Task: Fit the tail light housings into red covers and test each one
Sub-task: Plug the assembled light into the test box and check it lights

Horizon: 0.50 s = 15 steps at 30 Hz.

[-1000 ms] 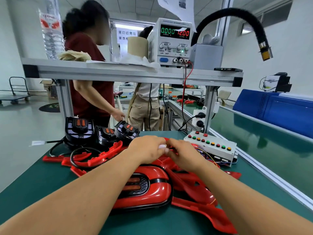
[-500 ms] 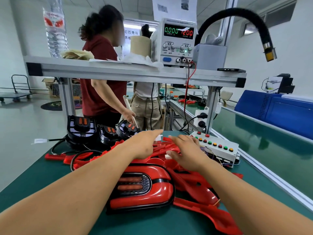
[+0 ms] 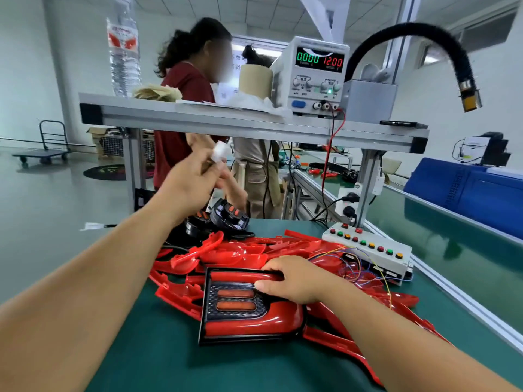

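Supply (image 3: 314, 76) reads 0.000 and 12.00. Left hand (image 3: 192, 182), raised far left, pinches a white piece (image 3: 219, 150); right hand (image 3: 297, 278) grips the light (image 3: 243, 321) on the table (image 3: 226, 369)

One assembled light (image 3: 243, 321) lies at lower centre amid loose red covers (image 3: 235, 256) too tangled to count, with at least two black housings (image 3: 229, 215) above them. One white plug (image 3: 219, 152) shows at centre, one button box (image 3: 376, 260) at right. Along the top: one supply (image 3: 314, 80), one bottle (image 3: 124, 52), one tape roll (image 3: 254, 80), two people (image 3: 189, 83).
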Tool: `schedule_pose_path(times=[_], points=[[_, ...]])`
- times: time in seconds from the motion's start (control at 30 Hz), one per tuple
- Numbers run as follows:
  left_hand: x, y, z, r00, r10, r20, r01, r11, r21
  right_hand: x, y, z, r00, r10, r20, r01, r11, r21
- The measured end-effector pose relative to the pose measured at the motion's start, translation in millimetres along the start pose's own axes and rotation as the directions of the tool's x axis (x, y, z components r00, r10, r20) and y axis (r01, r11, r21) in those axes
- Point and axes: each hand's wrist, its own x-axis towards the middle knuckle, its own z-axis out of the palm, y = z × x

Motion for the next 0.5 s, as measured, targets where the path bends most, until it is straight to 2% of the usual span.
schedule_pose_path(times=[0.13,0.23,0.37,0.5], points=[[-15,-11,-31,0.972,-0.116,-0.206,0.046,0.947,-0.317,7,-1,-1,0.999,0.021,0.028,-0.021,0.999,-0.026],[-29,-23,-46,0.908,-0.277,-0.316,0.072,0.844,-0.532,12,-5,1,0.999,0.027,0.033,-0.028,1.0,0.012],[-40,-32,-60,0.845,-0.426,-0.325,0.082,0.703,-0.707,16,-7,3,0.997,0.066,0.03,-0.069,0.993,0.092],[-40,-34,-69,0.805,-0.517,-0.292,0.086,0.588,-0.804,14,-7,6,0.998,0.056,-0.003,-0.054,0.983,0.176]])
